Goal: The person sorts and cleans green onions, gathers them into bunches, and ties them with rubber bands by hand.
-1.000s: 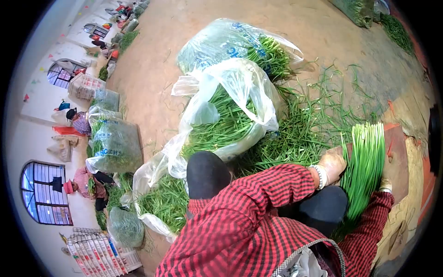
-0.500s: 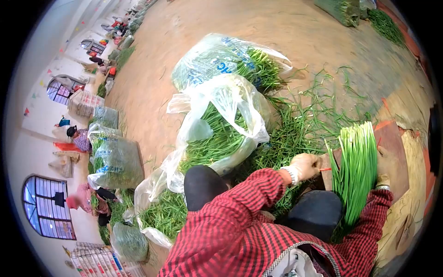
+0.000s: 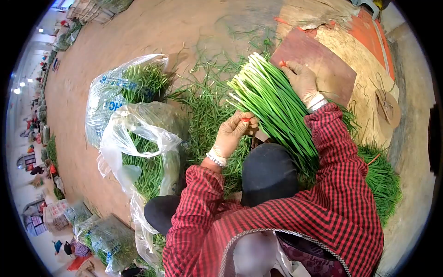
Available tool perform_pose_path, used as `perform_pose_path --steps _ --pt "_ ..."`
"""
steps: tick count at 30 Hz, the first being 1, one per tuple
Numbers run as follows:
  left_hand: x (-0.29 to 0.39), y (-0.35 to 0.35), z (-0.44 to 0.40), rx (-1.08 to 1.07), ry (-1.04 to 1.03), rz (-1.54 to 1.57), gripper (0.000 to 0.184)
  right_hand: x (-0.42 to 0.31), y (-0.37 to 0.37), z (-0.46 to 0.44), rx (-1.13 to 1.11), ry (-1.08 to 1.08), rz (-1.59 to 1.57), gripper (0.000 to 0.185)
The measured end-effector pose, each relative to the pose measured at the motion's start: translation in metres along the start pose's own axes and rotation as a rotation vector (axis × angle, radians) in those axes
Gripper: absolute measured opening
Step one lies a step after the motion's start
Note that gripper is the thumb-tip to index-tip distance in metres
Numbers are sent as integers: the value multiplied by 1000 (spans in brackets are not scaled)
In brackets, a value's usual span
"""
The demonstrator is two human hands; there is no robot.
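A thick bunch of long green stalks (image 3: 277, 106) with pale ends lies slantwise across a reddish-brown board (image 3: 323, 60) and my knee. At the bunch's left side, my left hand (image 3: 233, 134) pinches a small piece of red tie between thumb and fingers. My right hand (image 3: 301, 83) is on the bunch's upper right side, its fingers closed round another bit of red tie near the pale ends. The stretch of tie between the hands is hidden under the bunch. Both hands wear thin pale gloves.
Loose stalks (image 3: 207, 115) litter the floor left of the bunch. Beyond them stand an open white plastic bag (image 3: 175, 134) and another clear bag (image 3: 99, 101) of greens. More greens (image 3: 383, 184) lie at the right, below a round tan object (image 3: 386, 108). Other people and bags line the far left.
The view has swung to the right. My left hand now pinches red tie close beside the bunch, and my right hand has come up along its other side.
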State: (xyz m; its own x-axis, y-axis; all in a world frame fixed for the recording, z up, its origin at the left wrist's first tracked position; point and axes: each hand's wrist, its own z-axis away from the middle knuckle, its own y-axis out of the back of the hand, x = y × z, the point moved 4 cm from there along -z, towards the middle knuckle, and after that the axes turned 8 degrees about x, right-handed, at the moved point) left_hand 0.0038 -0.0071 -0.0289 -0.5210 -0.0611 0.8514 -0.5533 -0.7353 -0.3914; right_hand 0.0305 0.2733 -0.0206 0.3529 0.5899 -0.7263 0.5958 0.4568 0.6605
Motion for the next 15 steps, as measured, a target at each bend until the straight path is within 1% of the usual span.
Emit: perform_pose_path --steps 2,4,6,7,8,9,10,11,12,14,15 --pt "2 1 -1 2 33 4 25 0 3 0 -138 -139 -288 26" --pt "9 -5 -1 1 32 -131 24 -9 19 -5 -174 -164 -301 26" --pt "18 -17 -2 28 -17 -219 20 -11 24 -10 -400 -234 -353 26" --pt "27 -28 -2 30 -15 -231 19 -27 27 -9 -456 -318 -462 26" --pt "34 -39 -2 32 -13 -245 18 -42 34 -5 -458 -323 -459 26" --pt "35 -46 -6 32 -10 -241 18 -84 49 2 -491 -168 -221 25" --pt "36 -51 -12 68 -20 -284 17 -107 57 7 -518 -8 16 25" --pt "35 -54 -13 106 -32 -328 17 -88 33 14 -351 236 184 24" --pt "31 -55 -13 111 -33 -327 17 -96 27 35 -194 286 277 23" --pt "23 -53 -11 143 -90 -400 16 -93 4 60 -132 272 447 19" --pt "25 -58 -6 103 -196 -413 17 -83 -4 70 -136 271 449 19"
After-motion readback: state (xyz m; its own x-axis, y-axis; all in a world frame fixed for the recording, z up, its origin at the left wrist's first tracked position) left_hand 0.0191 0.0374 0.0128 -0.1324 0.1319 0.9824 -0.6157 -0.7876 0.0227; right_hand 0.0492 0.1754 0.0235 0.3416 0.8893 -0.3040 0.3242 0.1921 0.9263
